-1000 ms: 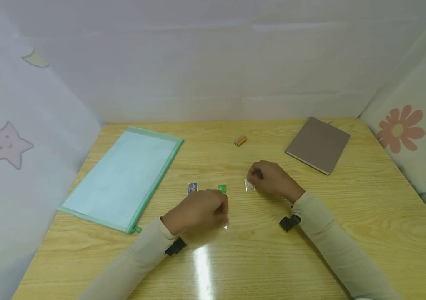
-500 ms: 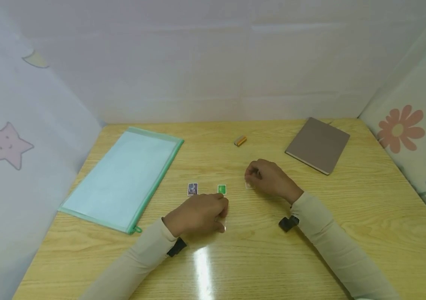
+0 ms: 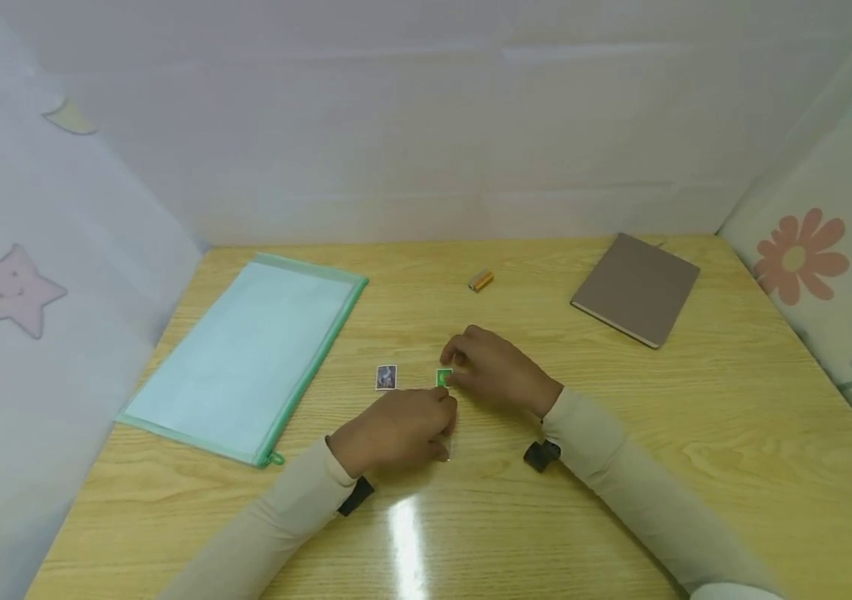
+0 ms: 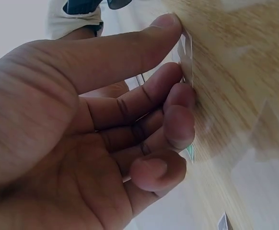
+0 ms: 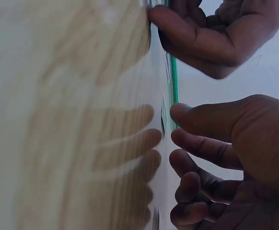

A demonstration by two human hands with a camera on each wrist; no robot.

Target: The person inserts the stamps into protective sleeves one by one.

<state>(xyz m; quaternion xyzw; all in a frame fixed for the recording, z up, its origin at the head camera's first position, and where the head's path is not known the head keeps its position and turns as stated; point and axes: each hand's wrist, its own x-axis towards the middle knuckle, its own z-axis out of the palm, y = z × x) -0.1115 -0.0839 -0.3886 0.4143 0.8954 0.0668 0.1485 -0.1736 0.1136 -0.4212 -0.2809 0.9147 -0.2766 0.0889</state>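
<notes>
My left hand (image 3: 396, 427) rests low on the table, thumb and index finger pinching opposite edges of a small pale stamp (image 4: 188, 55) that lies flat; fingers cover much of it. Just beyond it lies a green stamp (image 3: 443, 377) with a white border. Over that one hovers my right hand (image 3: 503, 371), thumb and index finger spread at its right and far sides and holding nothing. To the left a dark stamp (image 3: 386, 377) with a white border lies flat. By the right hand's lower fingers, the right wrist view shows the edge of another stamp (image 5: 156, 219).
A clear zip folder (image 3: 246, 358) with green edging lies at the left. Towards the back right is a brown notebook (image 3: 636, 290). A small orange object (image 3: 481, 281) sits near the back middle, and patterned cloth walls (image 3: 426, 125) border the wooden table (image 3: 621, 533).
My right hand has left the stamp on the right and moved left to the green one. The left hand stays over its stamp, its fingers shifting slightly.
</notes>
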